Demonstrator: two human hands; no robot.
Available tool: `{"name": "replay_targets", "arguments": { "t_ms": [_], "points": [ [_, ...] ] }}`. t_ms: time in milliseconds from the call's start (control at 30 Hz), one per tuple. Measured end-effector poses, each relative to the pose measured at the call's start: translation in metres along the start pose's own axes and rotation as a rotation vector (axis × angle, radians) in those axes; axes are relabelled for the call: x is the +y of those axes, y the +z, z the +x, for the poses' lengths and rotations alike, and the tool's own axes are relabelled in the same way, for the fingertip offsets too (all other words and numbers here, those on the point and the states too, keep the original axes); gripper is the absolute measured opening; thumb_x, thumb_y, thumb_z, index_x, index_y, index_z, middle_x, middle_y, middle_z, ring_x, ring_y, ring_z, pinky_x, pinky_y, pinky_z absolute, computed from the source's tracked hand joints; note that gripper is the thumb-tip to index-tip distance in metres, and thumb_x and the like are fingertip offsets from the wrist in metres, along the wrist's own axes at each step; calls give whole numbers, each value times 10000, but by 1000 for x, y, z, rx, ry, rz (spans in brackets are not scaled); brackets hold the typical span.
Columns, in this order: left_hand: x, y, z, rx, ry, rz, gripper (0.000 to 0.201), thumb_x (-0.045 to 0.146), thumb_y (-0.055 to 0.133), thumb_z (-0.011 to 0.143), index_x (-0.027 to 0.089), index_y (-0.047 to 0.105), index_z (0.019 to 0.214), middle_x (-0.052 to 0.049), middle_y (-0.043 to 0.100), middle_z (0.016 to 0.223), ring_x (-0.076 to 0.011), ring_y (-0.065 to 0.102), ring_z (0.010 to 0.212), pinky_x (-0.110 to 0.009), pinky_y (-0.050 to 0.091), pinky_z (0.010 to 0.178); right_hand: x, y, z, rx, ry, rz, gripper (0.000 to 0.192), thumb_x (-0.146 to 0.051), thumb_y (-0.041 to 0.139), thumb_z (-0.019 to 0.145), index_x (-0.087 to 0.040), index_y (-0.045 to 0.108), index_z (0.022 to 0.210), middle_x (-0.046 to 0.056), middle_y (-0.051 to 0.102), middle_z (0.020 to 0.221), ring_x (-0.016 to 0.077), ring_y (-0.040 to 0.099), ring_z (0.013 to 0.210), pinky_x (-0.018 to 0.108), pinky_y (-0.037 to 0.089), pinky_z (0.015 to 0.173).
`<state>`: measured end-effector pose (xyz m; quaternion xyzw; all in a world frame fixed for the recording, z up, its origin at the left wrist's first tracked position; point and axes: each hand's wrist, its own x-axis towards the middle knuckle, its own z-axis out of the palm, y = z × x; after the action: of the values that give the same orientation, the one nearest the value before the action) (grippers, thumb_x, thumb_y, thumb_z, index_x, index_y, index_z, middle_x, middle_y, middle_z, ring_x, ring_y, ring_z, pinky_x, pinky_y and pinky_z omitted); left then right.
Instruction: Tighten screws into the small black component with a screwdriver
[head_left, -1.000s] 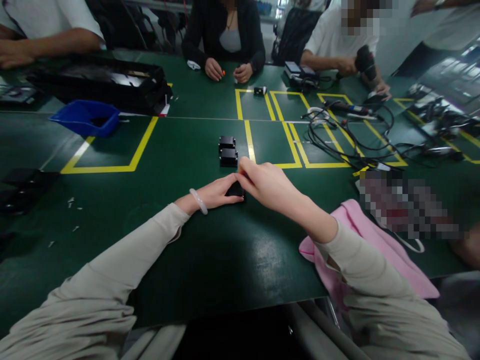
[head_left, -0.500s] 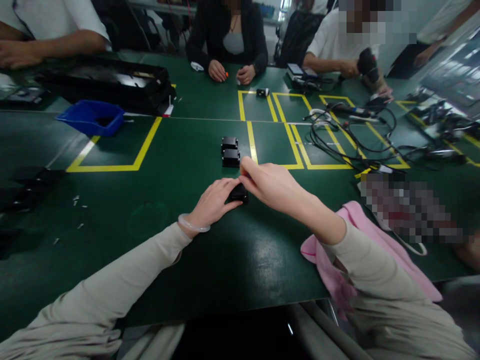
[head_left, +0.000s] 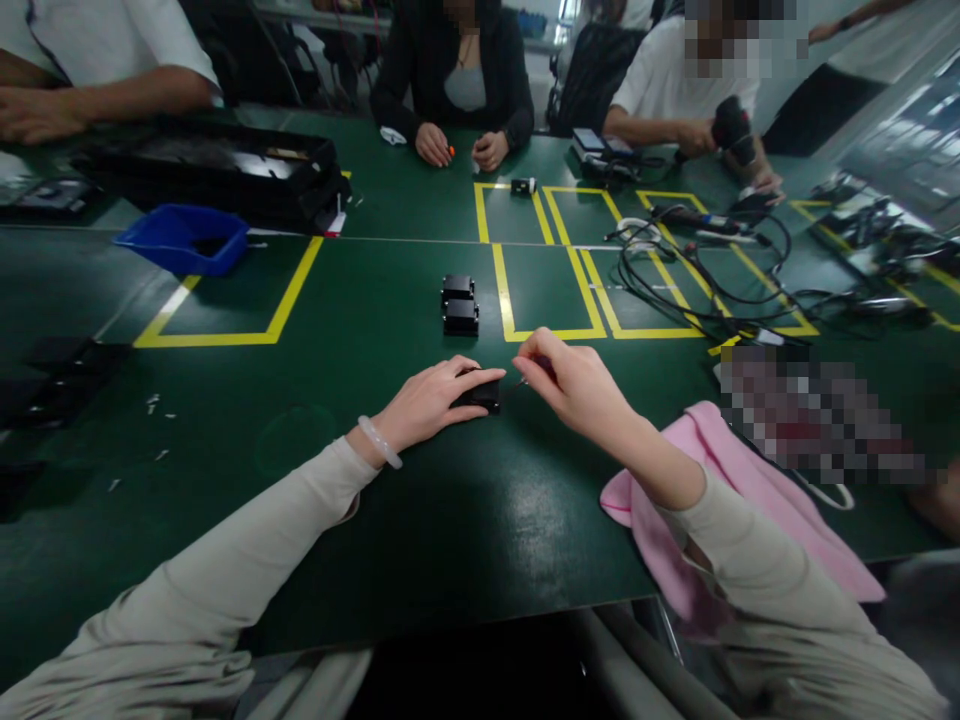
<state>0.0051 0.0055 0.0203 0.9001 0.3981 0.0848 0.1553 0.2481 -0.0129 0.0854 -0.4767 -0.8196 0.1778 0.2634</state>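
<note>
On the green table (head_left: pixel 300 560), hands (head_left: pixel 431 400) hold an unlabelled black box (head_left: pixel 480 397).

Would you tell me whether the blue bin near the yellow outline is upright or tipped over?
Upright: the blue bin sits flat on the green table, its open mouth facing up. Contents cannot be told.

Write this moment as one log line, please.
left hand: pressing small black part on table | right hand: pinching thin tool beside part

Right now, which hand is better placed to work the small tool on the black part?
Probably the right hand: it pinches a thin tool whose tip points at the small black part, while the left hand lies over that part, holding it down.
</note>
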Motion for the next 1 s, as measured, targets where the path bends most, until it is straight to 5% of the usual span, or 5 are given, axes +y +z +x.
{"name": "replay_targets", "arguments": {
  "t_ms": [300, 733, 1000],
  "points": [
    [20, -12, 8, -37, -15, 264, 561, 522, 512, 1049, 285, 443, 1553, -132, 564, 1348, -272, 584, 1134, -364, 534, 886, 28, 9, -22, 175, 121, 279, 165, -338, 571, 989, -221, 572, 871, -37, 570, 634, 135, 538, 565, 269, 389, 605],
    [18, -11, 1, 83, -160, 353, 540, 563, 513, 1040, 204, 535, 1442, -148, 619, 1286, -296, 564, 1113, -377, 504, 849, 45, 38, -16, 127, 308, 583, 387, -588, 603, 953, -227, 564, 820, -91, 467, 442, 105, 433, 376, 256, 312, 448],
    [26, -10, 7, 79, -128, 416, 535, 543, 552, 1027, 181, 541, 1420, -152, 615, 1249, -304, 560, 1098, -383, 500, 838, 53, 36, -18, 156, 196, 617, 283, -487, 623, 953, -213, 577, 901, -84, 510, 563, 97, 477, 454, 252, 362, 484]
  ]
}}
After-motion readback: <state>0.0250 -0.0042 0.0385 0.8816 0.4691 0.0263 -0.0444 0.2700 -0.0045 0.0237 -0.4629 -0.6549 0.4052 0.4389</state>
